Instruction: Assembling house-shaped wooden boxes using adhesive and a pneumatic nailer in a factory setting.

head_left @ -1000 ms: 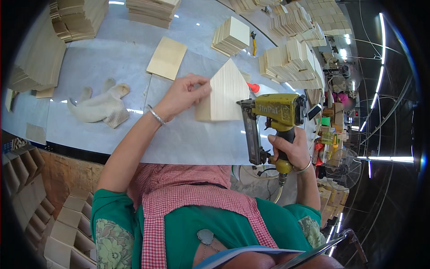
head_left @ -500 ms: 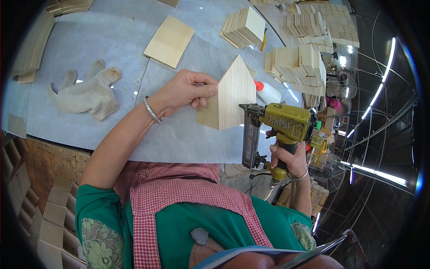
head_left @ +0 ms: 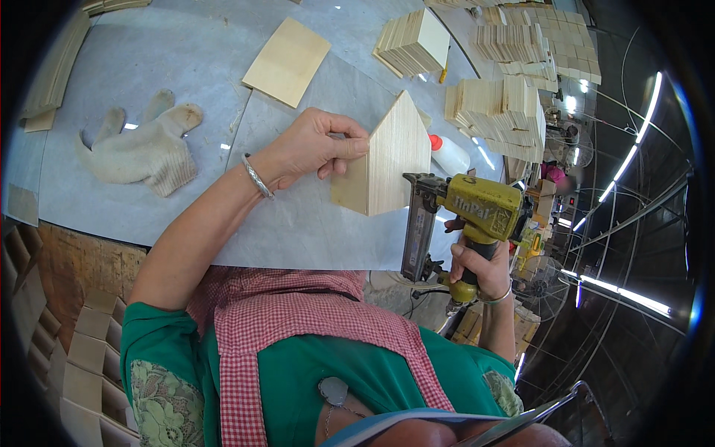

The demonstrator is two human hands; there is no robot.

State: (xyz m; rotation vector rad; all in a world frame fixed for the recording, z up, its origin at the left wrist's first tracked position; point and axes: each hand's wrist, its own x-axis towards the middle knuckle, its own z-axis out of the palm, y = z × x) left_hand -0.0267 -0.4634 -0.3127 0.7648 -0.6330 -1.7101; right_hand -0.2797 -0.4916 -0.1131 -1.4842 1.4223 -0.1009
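Observation:
My left hand [head_left: 331, 145] pinches the left edge of a pale wooden house-shaped piece [head_left: 400, 160], which has a pointed top and stands upright on the grey table. A side board [head_left: 350, 186] meets its front panel at a corner. In my right hand [head_left: 482, 267] is a yellow and black nail gun [head_left: 484, 207], gripped by its handle. The gun's nose sits close to the right side of the front panel; whether it touches I cannot tell. Just behind the gun lies a white bottle with a red cap [head_left: 449, 154].
A loose square wooden board [head_left: 287, 62] lies beyond my left hand. White work gloves [head_left: 141, 145] rest at the left of the table [head_left: 290, 238]. Stacks of thin boards [head_left: 412, 43] and wooden pieces [head_left: 497, 115] stand at the far right. More wooden pieces [head_left: 89, 357] are below the table at left.
The table items and my hands have shifted only slightly in the view. My left hand still pinches the wooden piece, and the nail gun stays beside its right side, tilted a little differently.

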